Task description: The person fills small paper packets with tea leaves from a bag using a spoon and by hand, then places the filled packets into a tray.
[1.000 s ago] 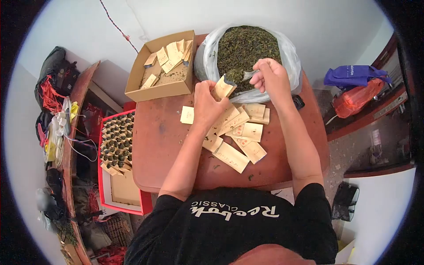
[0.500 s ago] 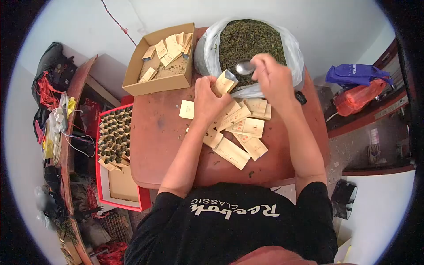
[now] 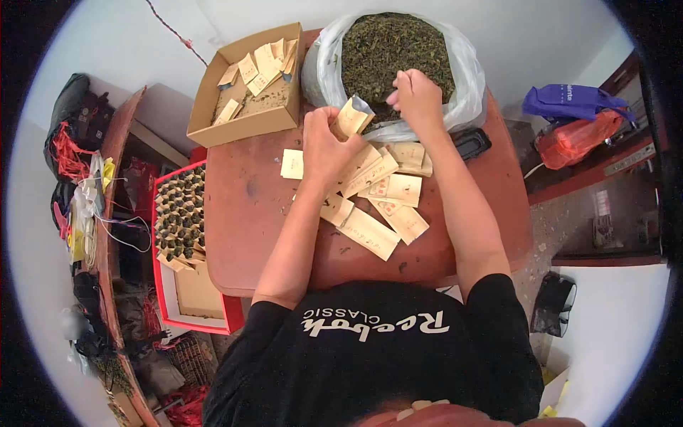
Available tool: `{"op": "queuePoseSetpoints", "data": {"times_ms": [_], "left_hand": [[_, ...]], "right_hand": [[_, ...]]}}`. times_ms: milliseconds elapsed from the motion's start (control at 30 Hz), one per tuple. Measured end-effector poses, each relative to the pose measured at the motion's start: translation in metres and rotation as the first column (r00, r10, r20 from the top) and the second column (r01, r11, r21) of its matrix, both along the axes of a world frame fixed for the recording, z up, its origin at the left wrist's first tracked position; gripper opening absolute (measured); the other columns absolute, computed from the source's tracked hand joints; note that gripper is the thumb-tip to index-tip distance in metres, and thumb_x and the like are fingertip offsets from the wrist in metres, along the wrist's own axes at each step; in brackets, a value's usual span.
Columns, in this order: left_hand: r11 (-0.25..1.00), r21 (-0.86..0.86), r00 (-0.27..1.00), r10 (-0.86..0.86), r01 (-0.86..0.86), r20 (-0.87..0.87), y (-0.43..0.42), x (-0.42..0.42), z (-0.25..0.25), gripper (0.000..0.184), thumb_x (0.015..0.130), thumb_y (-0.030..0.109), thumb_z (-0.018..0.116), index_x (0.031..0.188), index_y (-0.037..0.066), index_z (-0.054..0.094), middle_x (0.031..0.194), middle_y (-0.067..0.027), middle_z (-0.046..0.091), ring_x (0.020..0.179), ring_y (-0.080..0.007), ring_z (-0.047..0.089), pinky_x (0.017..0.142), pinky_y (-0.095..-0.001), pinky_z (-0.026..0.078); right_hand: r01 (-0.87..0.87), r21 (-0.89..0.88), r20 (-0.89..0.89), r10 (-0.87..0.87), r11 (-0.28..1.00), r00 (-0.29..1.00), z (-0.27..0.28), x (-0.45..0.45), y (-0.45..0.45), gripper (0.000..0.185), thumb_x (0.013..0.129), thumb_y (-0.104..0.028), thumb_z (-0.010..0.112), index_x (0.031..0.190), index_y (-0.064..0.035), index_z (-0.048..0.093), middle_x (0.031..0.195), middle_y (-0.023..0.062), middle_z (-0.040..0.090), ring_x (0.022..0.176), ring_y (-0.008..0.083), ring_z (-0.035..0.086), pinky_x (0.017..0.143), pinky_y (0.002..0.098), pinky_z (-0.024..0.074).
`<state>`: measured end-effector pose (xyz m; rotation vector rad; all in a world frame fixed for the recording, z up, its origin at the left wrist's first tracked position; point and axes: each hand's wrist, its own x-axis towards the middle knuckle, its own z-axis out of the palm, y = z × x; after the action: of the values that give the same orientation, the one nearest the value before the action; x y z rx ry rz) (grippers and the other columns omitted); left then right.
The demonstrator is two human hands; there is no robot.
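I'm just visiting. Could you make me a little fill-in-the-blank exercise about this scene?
1. The upper end of the paper packet in the left hand is ____, not sealed.
2. The right hand is over dark green leaves in a plastic bag, which stands to the ____ of the cardboard box in this view.
3. The low box beside the table, holding rows of packets, has ____ outer walls.

Missing words: open; right; red.
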<state>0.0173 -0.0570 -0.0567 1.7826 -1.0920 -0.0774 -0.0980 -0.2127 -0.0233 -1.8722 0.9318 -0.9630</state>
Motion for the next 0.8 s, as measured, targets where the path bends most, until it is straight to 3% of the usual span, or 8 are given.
{"op": "queuePoseSetpoints", "data": {"times_ms": [233, 300, 433, 567, 667, 733, 800], "left_hand": [[1.0, -0.001, 1.0, 0.007, -0.007, -0.004, 0.0, 0.0, -0.001, 0.049, 0.066, 0.015, 0.077, 0.107, 0.001, 0.054, 0.105, -0.0151, 0.052, 0.1, -0.0299, 0.054, 0.091, -0.0389, 0.045], [1.0, 0.014, 1.0, 0.017, -0.017, 0.012, 0.0, 0.001, -0.003, 0.047, 0.068, 0.014, 0.077, 0.108, 0.0, 0.055, 0.106, -0.0136, 0.052, 0.097, -0.0265, 0.055, 0.089, -0.0362, 0.047], [1.0, 0.013, 0.999, 0.024, -0.024, 0.025, -0.002, 0.002, -0.003, 0.046, 0.069, 0.014, 0.077, 0.107, 0.0, 0.057, 0.107, -0.0131, 0.052, 0.096, -0.0246, 0.056, 0.088, -0.0349, 0.048], [0.999, 0.042, 1.0, 0.008, -0.007, -0.013, 0.0, -0.001, 0.004, 0.05, 0.067, 0.014, 0.076, 0.109, 0.0, 0.054, 0.108, -0.016, 0.052, 0.103, -0.0307, 0.053, 0.092, -0.0392, 0.045], [0.999, 0.034, 1.0, 0.014, -0.014, -0.01, -0.001, 0.0, 0.001, 0.05, 0.068, 0.014, 0.077, 0.11, 0.0, 0.054, 0.108, -0.0152, 0.051, 0.103, -0.0288, 0.054, 0.092, -0.0379, 0.046], [1.0, 0.018, 1.0, 0.025, -0.025, 0.002, -0.001, 0.0, -0.001, 0.05, 0.068, 0.015, 0.079, 0.11, 0.0, 0.055, 0.109, -0.0133, 0.051, 0.1, -0.025, 0.056, 0.091, -0.0349, 0.047], [1.0, 0.016, 1.0, 0.005, -0.005, -0.019, -0.001, -0.001, 0.0, 0.05, 0.068, 0.014, 0.077, 0.11, -0.001, 0.054, 0.108, -0.0154, 0.051, 0.103, -0.0289, 0.054, 0.092, -0.0379, 0.046]], "right_hand": [[-0.006, 0.189, 0.136, -0.02, 0.982, 0.99, 0.007, -0.007, 0.001, 0.029, 0.1, -0.026, 0.047, 0.098, -0.0013, 0.062, 0.075, 0.0082, 0.07, 0.058, 0.009, 0.06, 0.05, 0.0232, 0.0482], [-0.032, 0.216, 0.183, -0.008, 0.976, 0.983, 0.009, -0.012, -0.001, 0.03, 0.101, -0.026, 0.046, 0.099, -0.0006, 0.061, 0.075, 0.009, 0.07, 0.058, 0.009, 0.059, 0.051, 0.0232, 0.0481], [-0.091, 0.216, 0.266, 0.031, 0.972, 0.964, 0.022, -0.022, 0.001, 0.029, 0.101, -0.025, 0.046, 0.1, -0.0005, 0.061, 0.072, 0.0079, 0.067, 0.057, 0.0085, 0.056, 0.05, 0.0221, 0.0458], [-0.166, 0.171, 0.318, 0.105, 0.971, 0.942, 0.033, -0.032, 0.008, 0.029, 0.098, -0.025, 0.048, 0.097, -0.0006, 0.063, 0.07, 0.0075, 0.068, 0.056, 0.0085, 0.057, 0.05, 0.0228, 0.0476], [-0.182, 0.175, 0.276, 0.129, 0.968, 0.952, 0.044, -0.035, 0.022, 0.028, 0.097, -0.026, 0.049, 0.096, -0.0008, 0.063, 0.07, 0.0068, 0.068, 0.057, 0.0072, 0.057, 0.051, 0.0223, 0.0469], [-0.195, 0.115, 0.211, 0.168, 0.974, 0.963, 0.047, -0.034, 0.034, 0.026, 0.097, -0.024, 0.05, 0.097, -0.0015, 0.063, 0.07, 0.0099, 0.069, 0.057, 0.0126, 0.06, 0.053, 0.0275, 0.0492], [-0.224, -0.026, 0.103, 0.226, 0.974, 0.969, 0.046, -0.032, 0.044, 0.024, 0.097, -0.023, 0.051, 0.098, -0.0024, 0.063, 0.07, 0.0106, 0.068, 0.059, 0.0153, 0.062, 0.054, 0.0303, 0.0497]]}}
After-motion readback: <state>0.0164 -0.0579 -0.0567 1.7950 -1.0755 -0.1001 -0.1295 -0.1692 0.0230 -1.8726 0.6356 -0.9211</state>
